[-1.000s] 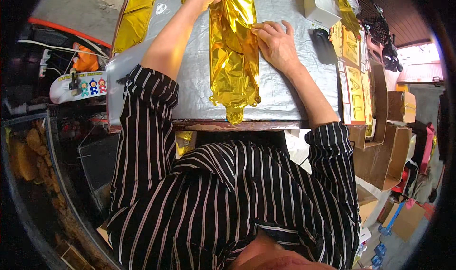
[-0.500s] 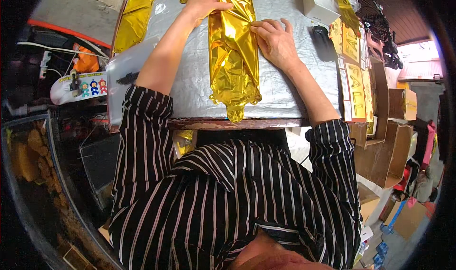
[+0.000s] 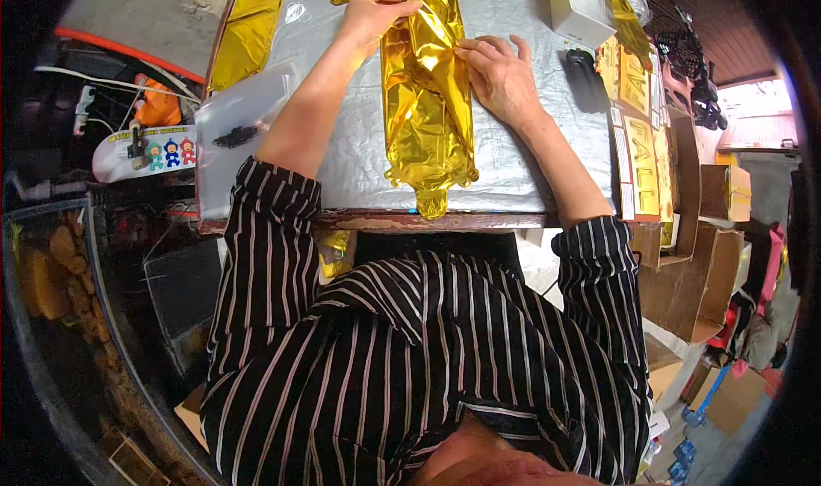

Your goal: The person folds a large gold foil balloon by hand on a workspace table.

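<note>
A shiny gold foil balloon [image 3: 425,135], flat and creased, lies lengthwise on the silver-covered table [image 3: 342,165], its small tail near the front edge. My left hand [image 3: 374,17] grips the foil's upper left part, fingers reaching over its surface. At the right edge, my right hand [image 3: 505,75] pinches the foil between thumb and forefinger, its other fingers loosely bent. The balloon's far end runs out of the picture at the top.
More gold foil [image 3: 248,32] lies along the table's left side. A clear plastic bag [image 3: 239,114] rests at the left. To the right are a white box [image 3: 581,11], a black object [image 3: 584,75], printed gold packages [image 3: 640,165] and cardboard boxes [image 3: 684,289].
My left hand has shifted slightly right and down along the foil. The right hand keeps its pinch at the right edge, and the whole view has moved a little.
</note>
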`<state>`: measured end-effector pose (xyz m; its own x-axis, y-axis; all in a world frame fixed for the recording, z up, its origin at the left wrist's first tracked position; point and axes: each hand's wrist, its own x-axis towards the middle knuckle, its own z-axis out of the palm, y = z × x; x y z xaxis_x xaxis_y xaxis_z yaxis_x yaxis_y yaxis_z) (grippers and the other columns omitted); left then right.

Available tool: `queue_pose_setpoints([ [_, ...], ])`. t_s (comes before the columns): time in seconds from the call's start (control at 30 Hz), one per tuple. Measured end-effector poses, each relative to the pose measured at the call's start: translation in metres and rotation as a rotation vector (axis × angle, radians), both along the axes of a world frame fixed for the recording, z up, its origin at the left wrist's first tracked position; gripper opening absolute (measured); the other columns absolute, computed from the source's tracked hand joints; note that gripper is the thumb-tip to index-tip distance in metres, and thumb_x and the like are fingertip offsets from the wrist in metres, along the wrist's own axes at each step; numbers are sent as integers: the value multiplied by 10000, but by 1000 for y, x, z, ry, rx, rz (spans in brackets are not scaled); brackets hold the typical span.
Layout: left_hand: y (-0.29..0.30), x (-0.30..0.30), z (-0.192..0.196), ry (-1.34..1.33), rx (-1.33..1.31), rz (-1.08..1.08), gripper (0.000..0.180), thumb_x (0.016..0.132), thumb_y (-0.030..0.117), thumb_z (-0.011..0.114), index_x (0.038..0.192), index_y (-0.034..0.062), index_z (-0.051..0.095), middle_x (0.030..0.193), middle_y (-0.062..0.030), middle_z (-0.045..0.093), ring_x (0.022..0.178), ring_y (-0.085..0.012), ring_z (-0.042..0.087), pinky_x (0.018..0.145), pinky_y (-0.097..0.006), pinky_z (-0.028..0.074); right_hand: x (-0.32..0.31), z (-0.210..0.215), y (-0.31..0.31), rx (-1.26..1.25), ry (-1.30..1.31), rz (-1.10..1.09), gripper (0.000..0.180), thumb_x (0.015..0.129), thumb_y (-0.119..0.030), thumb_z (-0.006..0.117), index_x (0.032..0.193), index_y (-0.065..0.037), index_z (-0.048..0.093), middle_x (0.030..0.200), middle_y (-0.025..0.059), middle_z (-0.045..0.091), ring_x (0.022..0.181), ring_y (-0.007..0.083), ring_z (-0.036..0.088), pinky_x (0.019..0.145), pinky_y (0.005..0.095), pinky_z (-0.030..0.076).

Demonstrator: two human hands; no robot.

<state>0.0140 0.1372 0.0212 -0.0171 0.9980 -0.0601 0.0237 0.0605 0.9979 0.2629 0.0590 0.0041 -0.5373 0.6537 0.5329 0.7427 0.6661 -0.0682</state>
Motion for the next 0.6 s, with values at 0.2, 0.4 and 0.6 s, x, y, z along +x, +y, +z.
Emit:
queue_pose_setpoints([
  [0.2, -1, -4, 6, -122, -43, -32, 298, 887, 131, 821, 1119, -27, 721, 980, -52, 726, 856, -116, 662, 794, -243, 537, -2, 1, -1, -49, 7, 13, 273, 926, -114, 672, 1195, -126, 715, 1283, -15, 690, 1225, 230, 598, 1108, 577, 335],
  [0.4, -3, -5, 12, -157, -83, -58, 243, 910, 131, 795, 1106, -3, 741, 964, -16, 725, 820, -67, 627, 740, -189, 503, -2, 0, 1, -32, 5, 9, 280, 918, -124, 684, 1197, -125, 713, 1287, -12, 689, 1225, 234, 600, 1109, 581, 336],
  [0.6, -6, -9, 19, -75, -128, -61, 197, 901, 125, 795, 1054, 9, 751, 891, -4, 725, 717, -56, 613, 661, -174, 487, 0, -2, 1, -18, 6, -7, 278, 905, -158, 701, 1179, -141, 740, 1248, -17, 705, 1203, 223, 604, 1107, 542, 330],
])
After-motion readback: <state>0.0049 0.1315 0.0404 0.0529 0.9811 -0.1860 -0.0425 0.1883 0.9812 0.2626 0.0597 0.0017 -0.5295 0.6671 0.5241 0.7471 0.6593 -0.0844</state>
